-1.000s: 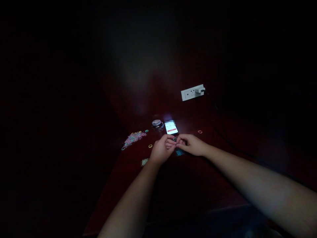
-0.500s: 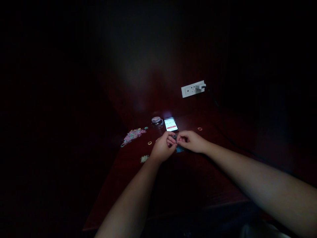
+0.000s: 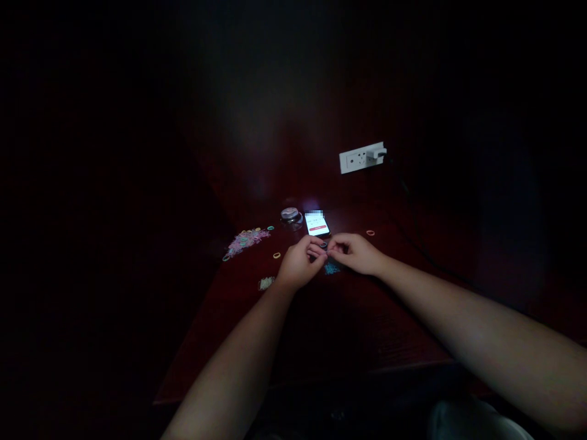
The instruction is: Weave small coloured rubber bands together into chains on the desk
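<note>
My left hand [image 3: 300, 263] and my right hand [image 3: 358, 253] meet over the dark red table, fingertips pinched together. What lies between them is too small and dim to make out. A small dark ring-shaped band [image 3: 323, 245] shows just beyond the fingertips; whether a finger touches it I cannot tell. Right below the fingers is a small pile of blue bands [image 3: 332, 269]. A cluster of pale cream bands [image 3: 266, 283] lies beside my left wrist, with a single yellow band [image 3: 276, 255] farther back.
Behind my hands are a lit phone [image 3: 317, 225] and a clear jar with a pale lid [image 3: 290, 213]. A heap of mixed pastel bands [image 3: 247, 242] spreads at the left table edge. An orange band [image 3: 370, 233] lies at the right. The wall socket [image 3: 362, 158] holds a plug with a cable.
The view has shifted slightly, so the table and hands sit a little higher in the picture. Both hands remain pinched together at the same spot, with only slight finger movement.
</note>
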A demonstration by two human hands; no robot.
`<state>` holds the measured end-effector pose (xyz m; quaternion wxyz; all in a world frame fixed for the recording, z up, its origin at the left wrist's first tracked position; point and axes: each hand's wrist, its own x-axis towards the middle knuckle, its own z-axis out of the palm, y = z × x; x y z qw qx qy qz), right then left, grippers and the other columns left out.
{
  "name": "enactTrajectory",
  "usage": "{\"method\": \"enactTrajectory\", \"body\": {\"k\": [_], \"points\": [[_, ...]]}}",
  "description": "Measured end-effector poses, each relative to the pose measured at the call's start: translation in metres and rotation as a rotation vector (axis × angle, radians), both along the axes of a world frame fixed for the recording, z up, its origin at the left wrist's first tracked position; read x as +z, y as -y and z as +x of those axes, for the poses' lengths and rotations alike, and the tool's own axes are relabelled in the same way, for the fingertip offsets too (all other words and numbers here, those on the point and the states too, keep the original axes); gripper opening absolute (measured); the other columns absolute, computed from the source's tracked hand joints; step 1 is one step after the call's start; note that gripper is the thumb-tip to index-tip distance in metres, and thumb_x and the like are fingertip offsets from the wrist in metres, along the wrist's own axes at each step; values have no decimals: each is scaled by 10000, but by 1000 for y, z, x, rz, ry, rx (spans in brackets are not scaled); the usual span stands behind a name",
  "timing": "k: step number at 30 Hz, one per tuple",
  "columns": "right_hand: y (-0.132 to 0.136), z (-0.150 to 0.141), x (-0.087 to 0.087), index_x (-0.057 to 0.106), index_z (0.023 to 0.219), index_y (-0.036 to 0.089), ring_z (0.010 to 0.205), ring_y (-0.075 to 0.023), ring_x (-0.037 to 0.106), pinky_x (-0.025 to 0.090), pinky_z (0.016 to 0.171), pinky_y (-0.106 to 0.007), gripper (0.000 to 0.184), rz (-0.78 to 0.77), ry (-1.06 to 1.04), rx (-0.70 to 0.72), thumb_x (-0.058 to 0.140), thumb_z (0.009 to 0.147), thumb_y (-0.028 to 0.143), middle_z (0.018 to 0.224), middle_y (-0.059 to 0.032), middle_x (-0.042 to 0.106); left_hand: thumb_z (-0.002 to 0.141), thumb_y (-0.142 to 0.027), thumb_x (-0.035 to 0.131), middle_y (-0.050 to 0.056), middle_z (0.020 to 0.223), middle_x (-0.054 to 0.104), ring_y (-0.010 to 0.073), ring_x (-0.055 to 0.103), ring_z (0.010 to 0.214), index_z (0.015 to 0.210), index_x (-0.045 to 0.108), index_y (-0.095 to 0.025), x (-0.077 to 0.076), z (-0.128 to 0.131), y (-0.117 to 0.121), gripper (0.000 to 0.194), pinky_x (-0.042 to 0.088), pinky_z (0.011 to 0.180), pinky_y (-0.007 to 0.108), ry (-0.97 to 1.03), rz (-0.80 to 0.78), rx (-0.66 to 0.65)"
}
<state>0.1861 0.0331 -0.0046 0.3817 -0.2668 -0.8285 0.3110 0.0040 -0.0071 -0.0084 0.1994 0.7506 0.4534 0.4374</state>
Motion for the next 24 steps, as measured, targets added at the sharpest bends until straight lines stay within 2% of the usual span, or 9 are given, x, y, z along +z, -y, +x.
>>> {"method": "enactTrajectory", "body": {"k": [7,11,15,19,24], "points": [[-2,1,-1,613,754,138,591,-113,473,379,553,-234,105,-32,-10,-11,553,778,220,650,-3,540,762,-196,668,49,837,702,120,666,742,971,588,-165,-3,-2,-3,227,510,672,222,63,21,49],[-2,1,0,599,773,134,576,-107,465,378,533,-227,72,-35,-28,-29,562,753,194,646,2,523,768,-216,667,55,822,701,130,669,757,920,609,-155,-3,-2,-3,174,519,680,232,69,21,35],[-1,1,-1,591,865,133,584,-104,463,379,524,-221,146,-23,-39,7,584,724,171,685,4,521,770,-227,666,54,806,698,132,668,748,892,621,-150,-3,-1,-2,151,519,669,229,61,4,33],[-1,0,-1,602,788,132,583,-106,458,382,537,-227,74,-11,-7,25,577,742,184,653,3,513,776,-235,662,52,803,695,131,663,744,886,626,-148,-2,-1,-1,145,516,664,227,54,-5,28],[-1,1,-1,613,772,126,593,-113,471,389,555,-237,114,-12,-3,-4,569,778,231,655,-8,529,796,-258,641,52,806,691,130,654,739,897,634,-151,-3,-2,-3,147,516,667,237,32,3,32]]}}
